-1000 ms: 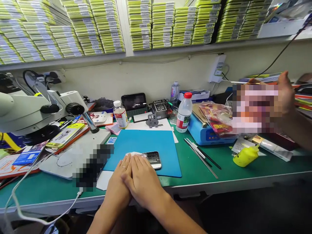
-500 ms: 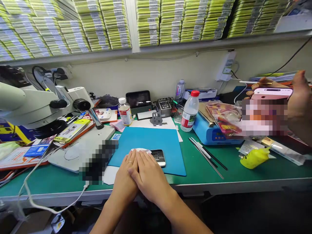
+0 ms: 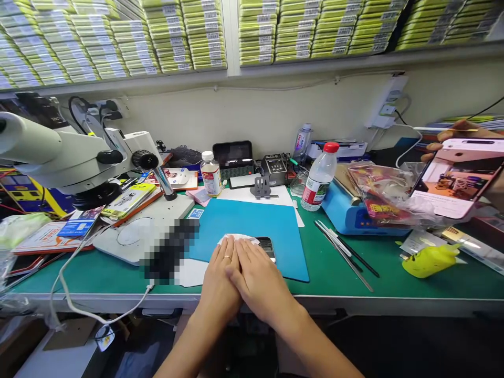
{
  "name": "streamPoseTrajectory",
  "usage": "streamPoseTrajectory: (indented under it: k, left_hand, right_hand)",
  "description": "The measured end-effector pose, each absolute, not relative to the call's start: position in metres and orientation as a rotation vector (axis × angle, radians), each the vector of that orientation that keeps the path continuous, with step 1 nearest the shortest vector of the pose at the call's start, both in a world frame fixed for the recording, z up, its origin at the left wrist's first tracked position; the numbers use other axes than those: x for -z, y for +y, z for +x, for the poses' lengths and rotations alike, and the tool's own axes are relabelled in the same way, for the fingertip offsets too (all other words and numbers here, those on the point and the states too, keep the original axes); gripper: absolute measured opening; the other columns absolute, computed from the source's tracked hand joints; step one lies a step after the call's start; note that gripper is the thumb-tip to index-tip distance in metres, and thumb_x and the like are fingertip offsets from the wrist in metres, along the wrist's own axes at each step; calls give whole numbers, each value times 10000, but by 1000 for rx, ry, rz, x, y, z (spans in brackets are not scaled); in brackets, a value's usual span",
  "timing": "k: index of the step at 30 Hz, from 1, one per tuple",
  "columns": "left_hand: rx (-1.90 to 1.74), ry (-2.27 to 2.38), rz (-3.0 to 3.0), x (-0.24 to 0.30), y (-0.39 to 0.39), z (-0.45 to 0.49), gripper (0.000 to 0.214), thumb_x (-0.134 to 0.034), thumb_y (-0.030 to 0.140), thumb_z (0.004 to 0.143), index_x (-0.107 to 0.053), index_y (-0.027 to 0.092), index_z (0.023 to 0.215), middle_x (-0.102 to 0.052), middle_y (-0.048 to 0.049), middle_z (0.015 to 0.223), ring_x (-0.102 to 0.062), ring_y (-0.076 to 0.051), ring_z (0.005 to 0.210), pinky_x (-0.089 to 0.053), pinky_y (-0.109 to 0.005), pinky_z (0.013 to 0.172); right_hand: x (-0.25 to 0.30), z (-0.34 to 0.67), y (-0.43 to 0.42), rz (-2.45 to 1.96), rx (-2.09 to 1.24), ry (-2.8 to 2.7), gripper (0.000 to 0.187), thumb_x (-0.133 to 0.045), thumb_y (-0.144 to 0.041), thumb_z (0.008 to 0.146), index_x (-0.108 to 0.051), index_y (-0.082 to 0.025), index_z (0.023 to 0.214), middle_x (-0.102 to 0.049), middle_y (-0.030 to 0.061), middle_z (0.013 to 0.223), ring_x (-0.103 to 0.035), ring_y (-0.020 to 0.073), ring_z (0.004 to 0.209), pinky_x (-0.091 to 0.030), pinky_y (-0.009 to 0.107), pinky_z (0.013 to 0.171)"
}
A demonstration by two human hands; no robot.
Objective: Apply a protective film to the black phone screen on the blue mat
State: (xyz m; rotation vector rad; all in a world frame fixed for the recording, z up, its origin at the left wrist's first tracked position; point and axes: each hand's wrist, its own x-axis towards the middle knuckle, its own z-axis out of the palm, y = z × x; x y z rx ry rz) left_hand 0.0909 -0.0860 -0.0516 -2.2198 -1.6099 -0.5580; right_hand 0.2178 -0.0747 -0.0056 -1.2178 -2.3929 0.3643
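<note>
My left hand (image 3: 221, 273) and my right hand (image 3: 258, 273) lie flat side by side, the right partly overlapping the left. Their straight fingers press on a white tissue or cloth (image 3: 250, 239), of which a strip shows beyond the fingertips. Under the right fingers a phone (image 3: 268, 247) lies on a blue mat (image 3: 244, 212); only its right end shows, the rest being hidden. A ring sits on a left finger.
A microscope (image 3: 74, 163) stands left on its pale base (image 3: 173, 210). Right of the mat lie thin tools (image 3: 340, 254), a red-capped bottle (image 3: 319, 178), a blue device (image 3: 346, 215) and a yellow squeeze bottle (image 3: 427, 261). At far right, another person's hand holds a pink phone (image 3: 459, 178).
Both flat hands have slid slightly right over the phone, covering more of it. The camera view has turned a little left, so the whole bench appears farther right.
</note>
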Motion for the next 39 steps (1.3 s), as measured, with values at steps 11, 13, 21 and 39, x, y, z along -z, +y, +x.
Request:
streamPoseTrajectory:
  k: [11,13,21,39]
  left_hand:
    - [550,-1643,-2248,49,-84,115,523,-425,181,912,-519,48,1409,-537,-203,1462,-479,-329,1386,-397,-481,1141]
    - [533,-1646,-2246,48,-80,119,513,-428,188,919,-530,43,1400,-545,-212,1451,-483,-336,1382,-409,-488,1128]
    - [524,-1560,-2266,51,-91,138,528,-439,210,947,-479,63,1452,-527,-210,1468,-467,-355,1389,-395,-510,1128]
    - [421,-1651,-2337,39,-75,137,530,-451,202,938,-481,45,1444,-516,-220,1475,-463,-350,1395,-386,-507,1136]
  right_hand:
    - [4,239,-75,-1234,-336,-2335,545,-379,-426,1038,-496,-102,1460,-524,150,1489,-465,272,1398,-378,500,1172]
    - [3,243,-73,-1253,-317,-2334,553,-368,-431,1042,-490,-94,1462,-534,155,1479,-473,272,1393,-384,503,1167]
    - [11,261,-84,-1290,-309,-2356,597,-339,-462,1045,-444,-77,1490,-474,152,1526,-423,274,1428,-333,507,1195]
    - [12,256,-68,-1315,-261,-2352,584,-305,-448,1053,-476,-73,1467,-517,167,1492,-444,288,1412,-360,532,1171]
